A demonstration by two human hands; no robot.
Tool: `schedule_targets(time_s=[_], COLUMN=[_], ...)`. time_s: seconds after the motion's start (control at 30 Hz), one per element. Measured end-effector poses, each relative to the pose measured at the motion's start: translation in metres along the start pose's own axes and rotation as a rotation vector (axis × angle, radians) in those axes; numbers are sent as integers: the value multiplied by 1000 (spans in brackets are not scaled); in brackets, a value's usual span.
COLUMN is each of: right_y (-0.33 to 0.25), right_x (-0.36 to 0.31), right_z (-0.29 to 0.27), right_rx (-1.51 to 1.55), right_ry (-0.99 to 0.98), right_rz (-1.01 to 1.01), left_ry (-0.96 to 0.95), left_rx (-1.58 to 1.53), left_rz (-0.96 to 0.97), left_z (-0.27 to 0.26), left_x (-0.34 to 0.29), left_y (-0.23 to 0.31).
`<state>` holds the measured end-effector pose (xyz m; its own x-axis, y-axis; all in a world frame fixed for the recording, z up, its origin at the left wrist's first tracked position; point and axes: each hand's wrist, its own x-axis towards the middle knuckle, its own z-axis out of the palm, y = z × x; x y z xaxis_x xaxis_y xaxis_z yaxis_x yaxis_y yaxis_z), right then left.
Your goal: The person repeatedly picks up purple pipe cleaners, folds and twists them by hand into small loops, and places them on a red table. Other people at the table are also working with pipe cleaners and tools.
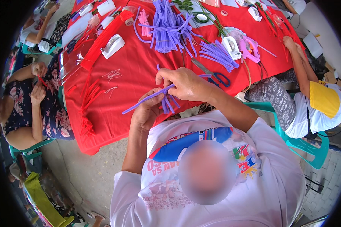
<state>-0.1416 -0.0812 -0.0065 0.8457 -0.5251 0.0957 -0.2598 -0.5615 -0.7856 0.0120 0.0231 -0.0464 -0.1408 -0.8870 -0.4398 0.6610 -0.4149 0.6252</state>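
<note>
Several purple pipe cleaners (166, 101) are gathered in my hands over the near edge of the red-covered table. My left hand (147, 108) pinches them from below, with one long stem sticking out to the left and shorter ends hanging down. From above, my right hand (182, 84) is closed round the upper part of the bunch, its fingers bent. Another purple stem shows past that hand on the right. Just beyond my right hand lie scissors (219, 78) with dark blue handles.
A big bundle of purple pipe cleaners (165, 38) and a smaller pile (218, 56) lie farther back. White tape dispensers (113, 46) (231, 48), a pink glue gun (250, 49) and red pipe cleaners (90, 94) surround them. People sit at the left and right, their hands holding red pieces.
</note>
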Motion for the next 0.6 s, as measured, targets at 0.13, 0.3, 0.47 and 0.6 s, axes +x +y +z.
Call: schedule_targets(time_s=[0.13,0.3,0.47,0.6], right_y=[-8,-28,-20,-12], right_x=[0,-9,-25,-20], right_z=[-7,-15,6,18], right_rx=[-60,-249,-270,-286], right_ry=[-16,573,459,494], right_rz=[-24,-405,-161,-111], left_ry=[-150,-111,-76,-53], left_rx=[-55,-141,-185,-165], left_rz=[4,151,228,299], left_z=[-10,-10,-4,-3], left_x=[0,5,13,19], left_y=[3,-1,-5,-12])
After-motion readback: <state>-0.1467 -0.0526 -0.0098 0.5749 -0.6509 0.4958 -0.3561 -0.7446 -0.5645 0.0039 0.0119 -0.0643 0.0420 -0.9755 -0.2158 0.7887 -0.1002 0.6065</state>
